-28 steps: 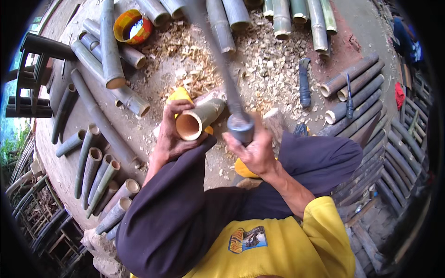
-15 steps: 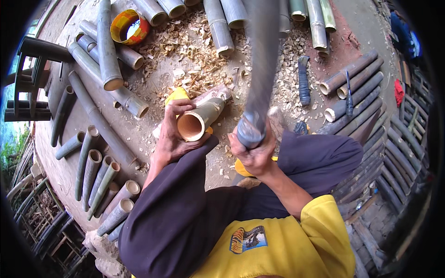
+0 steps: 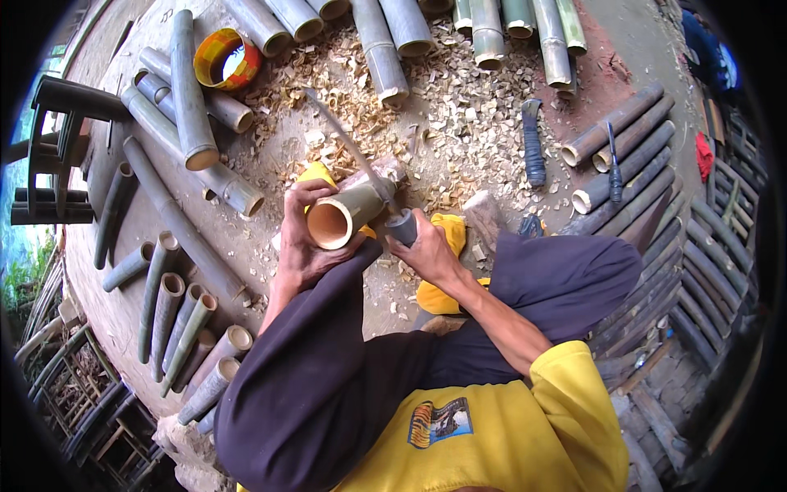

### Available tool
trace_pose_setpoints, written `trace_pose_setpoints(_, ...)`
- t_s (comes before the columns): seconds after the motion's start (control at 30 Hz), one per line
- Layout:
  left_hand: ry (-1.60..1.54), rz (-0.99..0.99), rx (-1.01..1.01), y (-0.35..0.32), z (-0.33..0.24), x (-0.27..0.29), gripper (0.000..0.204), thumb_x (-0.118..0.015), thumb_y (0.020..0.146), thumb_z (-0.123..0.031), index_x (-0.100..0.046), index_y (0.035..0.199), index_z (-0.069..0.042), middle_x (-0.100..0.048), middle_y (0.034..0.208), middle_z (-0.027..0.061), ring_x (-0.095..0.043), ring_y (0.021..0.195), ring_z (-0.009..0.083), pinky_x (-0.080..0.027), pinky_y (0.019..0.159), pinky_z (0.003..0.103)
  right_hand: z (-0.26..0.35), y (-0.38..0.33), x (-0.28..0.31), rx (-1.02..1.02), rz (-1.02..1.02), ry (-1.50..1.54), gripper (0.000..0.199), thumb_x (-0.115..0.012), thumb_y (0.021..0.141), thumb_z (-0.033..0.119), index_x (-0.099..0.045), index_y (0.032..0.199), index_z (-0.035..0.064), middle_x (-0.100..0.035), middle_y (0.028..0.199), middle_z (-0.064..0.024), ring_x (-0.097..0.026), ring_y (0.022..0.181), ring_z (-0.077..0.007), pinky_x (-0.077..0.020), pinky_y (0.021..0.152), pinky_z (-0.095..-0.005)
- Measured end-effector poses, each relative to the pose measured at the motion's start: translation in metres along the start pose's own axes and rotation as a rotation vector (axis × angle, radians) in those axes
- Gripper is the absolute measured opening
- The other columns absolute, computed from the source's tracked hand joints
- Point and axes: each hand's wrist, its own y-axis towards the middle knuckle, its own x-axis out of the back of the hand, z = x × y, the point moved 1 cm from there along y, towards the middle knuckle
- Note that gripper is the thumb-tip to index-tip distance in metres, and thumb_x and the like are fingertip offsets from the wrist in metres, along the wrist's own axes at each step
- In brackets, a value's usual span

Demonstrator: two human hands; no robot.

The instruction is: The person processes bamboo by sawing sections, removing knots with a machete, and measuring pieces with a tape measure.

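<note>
A short piece of bamboo (image 3: 365,205) rests on a small wooden block (image 3: 388,168), its hollow end facing me. Closed round the left side of its near end is my left hand (image 3: 302,238), close to my raised knee. My right hand (image 3: 433,252) grips the dark handle of a machete (image 3: 350,141). The long blade slants up and leftward across the far end of the bamboo, touching or nearly touching it; I cannot tell which. Pale chips (image 3: 361,115) lie around the block.
Bamboo lengths stand and lie at left (image 3: 176,205) and at the top (image 3: 381,57). A patterned ring-shaped tin (image 3: 225,59) lies upper left. To the right are a wrapped-handle blade (image 3: 534,148), a chisel-like tool (image 3: 614,168) and stacked dark bamboo (image 3: 648,156).
The machete, raised and blurred half a second ago, has come down to the far end of the bamboo. My right hand has moved slightly left; my left hand keeps its hold.
</note>
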Motion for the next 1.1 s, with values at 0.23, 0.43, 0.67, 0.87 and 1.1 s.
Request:
trace_pose_setpoints(0.23,-0.095,-0.025,0.039,-0.004,-0.003,0.001,0.065,-0.083,0.057,-0.011,-0.041,0.106,-0.004,-0.049,0.106,0.014,-0.052,0.098,0.0244,-0.043,0.088,0.038,0.025,-0.026,0.007,0.188,-0.162,0.329,0.034,-0.07,0.076,0.017,-0.05,0.097,0.0001,-0.063,0.079,-0.0197,-0.065,0.075,-0.0334,-0.0499,0.063,-0.0383)
trace_pose_setpoints(0.43,-0.136,0.032,0.016,-0.004,0.002,0.004,0.067,-0.082,0.056,-0.007,-0.04,0.108,-0.004,-0.049,0.107,0.0141,-0.053,0.099,0.0244,-0.043,0.089,0.039,0.022,-0.01,0.015,0.07,0.024,0.026,0.037,-0.071,0.075,0.017,-0.047,0.097,-0.0014,-0.061,0.075,-0.0212,-0.065,0.074,-0.0347,-0.0487,0.063,-0.0392)
trace_pose_setpoints(0.67,-0.314,-0.095,0.076,0.012,0.01,-0.001,0.071,-0.081,0.056,-0.009,-0.04,0.113,-0.003,-0.052,0.109,0.0133,-0.053,0.102,0.0217,-0.043,0.092,0.037,0.007,0.006,0.018,-0.065,0.103,0.053,0.037,-0.069,0.078,0.021,-0.05,0.1,-0.0011,-0.06,0.07,-0.0149,-0.063,0.062,-0.028,-0.0479,0.057,-0.0372)
trace_pose_setpoints(0.87,-0.725,-0.263,0.651,0.027,0.104,-0.054,0.06,-0.078,0.066,-0.011,-0.044,0.115,-0.001,-0.057,0.096,0.0099,-0.058,0.088,0.0202,-0.049,0.081,0.034,0.031,-0.007,0.028,0.074,-0.217,0.527,0.024,-0.066,0.081,0.012,-0.049,0.094,0.0012,-0.055,0.062,-0.0008,-0.052,0.047,-0.0067,-0.0421,0.043,-0.0219)
trace_pose_setpoints(1.1,-1.448,-0.19,1.193,0.015,0.083,-0.016,0.066,-0.071,0.075,-0.018,-0.032,0.126,-0.001,-0.053,0.103,0.0195,-0.06,0.087,0.036,-0.056,0.07,0.044,-0.001,-0.003,0.045,-0.04,-0.14,0.248,0.025,-0.066,0.081,0.017,-0.049,0.09,0.0007,-0.055,0.059,-0.003,-0.052,0.043,-0.0095,-0.0419,0.042,-0.0248)
